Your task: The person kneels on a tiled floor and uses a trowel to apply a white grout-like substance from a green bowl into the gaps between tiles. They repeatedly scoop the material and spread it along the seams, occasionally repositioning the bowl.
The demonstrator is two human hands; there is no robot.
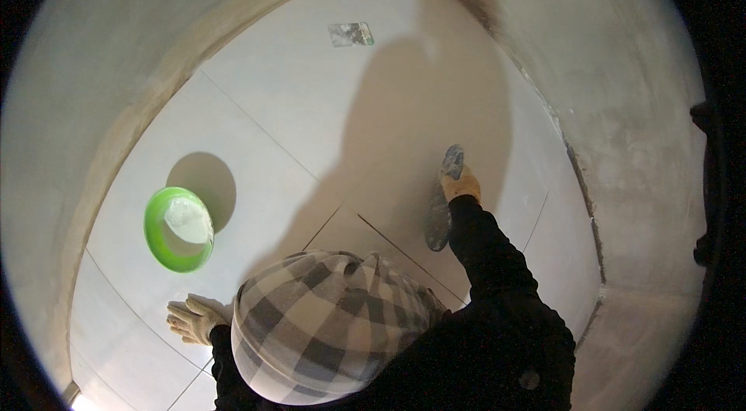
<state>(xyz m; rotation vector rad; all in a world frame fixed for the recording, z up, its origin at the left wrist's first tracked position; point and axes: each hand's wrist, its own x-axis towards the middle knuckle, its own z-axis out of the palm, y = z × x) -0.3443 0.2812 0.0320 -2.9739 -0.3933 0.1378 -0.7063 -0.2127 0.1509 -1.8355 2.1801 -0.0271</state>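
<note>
My left hand [196, 322], in a pale knitted glove, lies flat on the light floor tiles with its fingers spread. Just beyond it stands a bright green bowl [151, 232] holding a white powder or paste [186, 221]. My right hand [464, 184], in a tan glove, is closed at the end of a black sleeve. A small blue-grey object [453, 160] sticks out ahead of it; its kind is unclear. Beside the right wrist shows a dark, dusty shape [437, 224], perhaps a shoe. Checked cloth [334, 318] hides the floor between my arms.
Large pale tiles [272, 85] have thin joints, some dark near the middle. A flat silvery-grey rectangular piece [351, 34] lies toward the far corner. Bare grey walls [622, 100] rise left and right, with a rough dark gap along their foot. My shadow covers the middle.
</note>
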